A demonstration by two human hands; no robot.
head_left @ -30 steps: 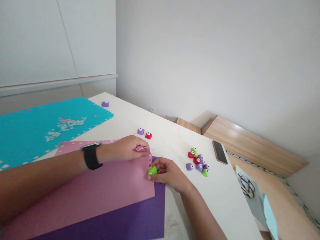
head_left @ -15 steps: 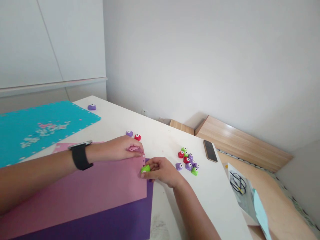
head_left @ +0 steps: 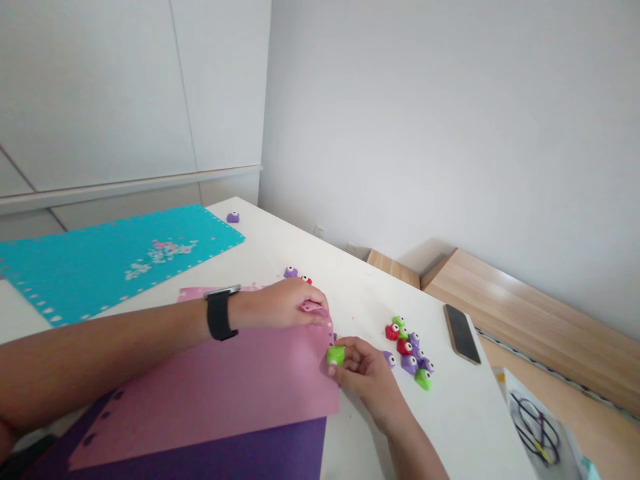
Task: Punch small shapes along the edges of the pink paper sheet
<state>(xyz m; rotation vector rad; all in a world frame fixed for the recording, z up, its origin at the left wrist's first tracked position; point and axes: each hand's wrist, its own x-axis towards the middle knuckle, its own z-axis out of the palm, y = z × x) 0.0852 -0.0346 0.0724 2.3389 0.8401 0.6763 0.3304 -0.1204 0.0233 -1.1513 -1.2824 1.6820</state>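
Note:
A pink sheet (head_left: 240,380) with small holes along its edges lies over a purple sheet (head_left: 250,453) on the white table. Its far edge is pinched and folded in my left hand (head_left: 287,305), which wears a black-banded watch on the wrist. At the right edge of the pink sheet, my right hand (head_left: 367,373) grips a green punch (head_left: 335,356) between thumb and fingers. The punch sits against the sheet's edge, just below a short row of holes.
Several red, green and purple punches (head_left: 409,364) stand to the right, near a phone (head_left: 462,333). A purple (head_left: 291,272) and a red punch lie beyond my left hand. A blue sheet (head_left: 100,280) with paper bits is at the far left; another punch (head_left: 233,217) is behind it.
The view has swung left, so things appear farther right. The pink sheet's right edge now reaches past the purple sheet. Both hands keep their grips, and the green punch is still at the edge.

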